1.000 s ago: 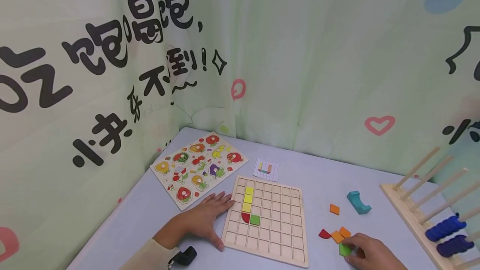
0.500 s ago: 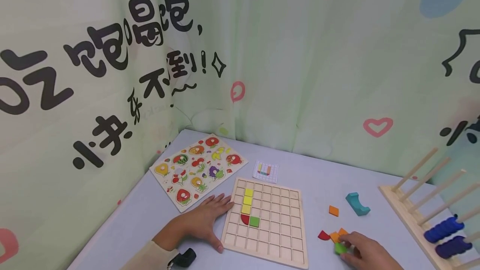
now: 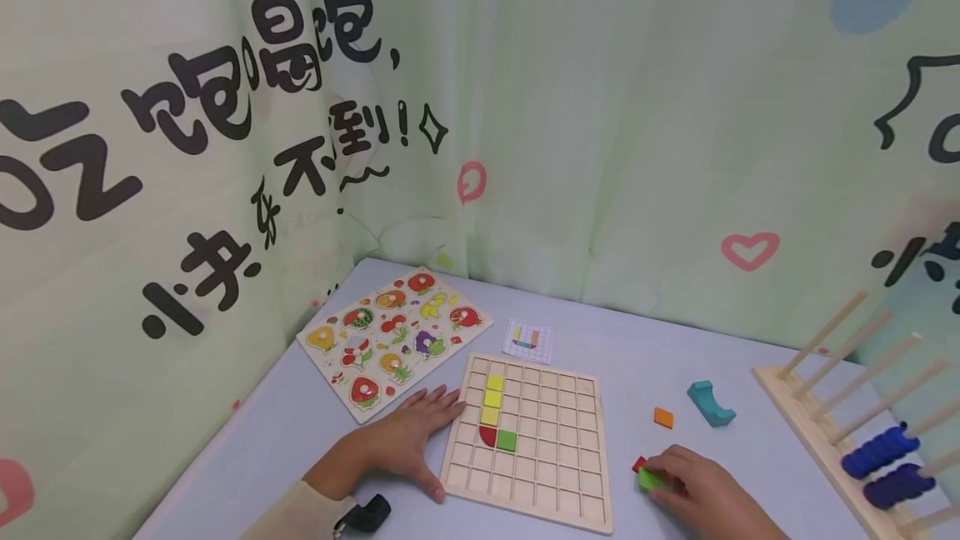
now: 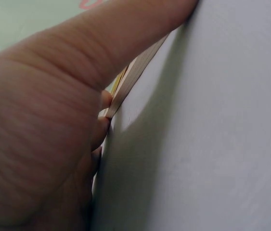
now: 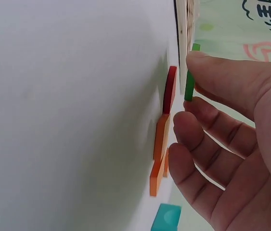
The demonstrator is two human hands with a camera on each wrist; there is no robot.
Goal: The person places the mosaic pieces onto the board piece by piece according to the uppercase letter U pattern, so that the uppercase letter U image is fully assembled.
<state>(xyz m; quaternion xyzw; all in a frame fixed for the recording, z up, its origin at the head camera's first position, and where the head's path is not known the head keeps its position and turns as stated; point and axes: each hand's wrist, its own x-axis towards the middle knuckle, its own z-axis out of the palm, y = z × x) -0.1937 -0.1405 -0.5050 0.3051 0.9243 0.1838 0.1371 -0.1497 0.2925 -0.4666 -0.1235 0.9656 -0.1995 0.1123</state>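
My right hand (image 3: 705, 490) pinches a green square tile (image 5: 190, 85) between thumb and fingertip, raised off the table to the right of the wooden grid board (image 3: 551, 461). Below it, the right wrist view shows a loose red quarter-round tile (image 5: 170, 90) and orange tiles (image 5: 161, 137), mostly hidden by the hand in the head view. My left hand (image 3: 408, 442) lies spread at the board's left edge, fingers straight, fingertips right at the rim. On the grid sit yellow tiles (image 3: 492, 398) in a column, then a red quarter-round (image 3: 488, 437) with a green tile (image 3: 507, 441) beside it.
A small pattern card (image 3: 528, 342) lies behind the grid board. At back left is a fruit puzzle board (image 3: 408, 350). An orange tile (image 3: 663, 417) and a teal arch block (image 3: 710, 404) lie at right, near a wooden peg stand (image 3: 813, 426) with blue beads.
My right hand has lifted the green tile from beside the orange tiles and moved left with it, over the loose red piece. My left hand stays at the board's edge.
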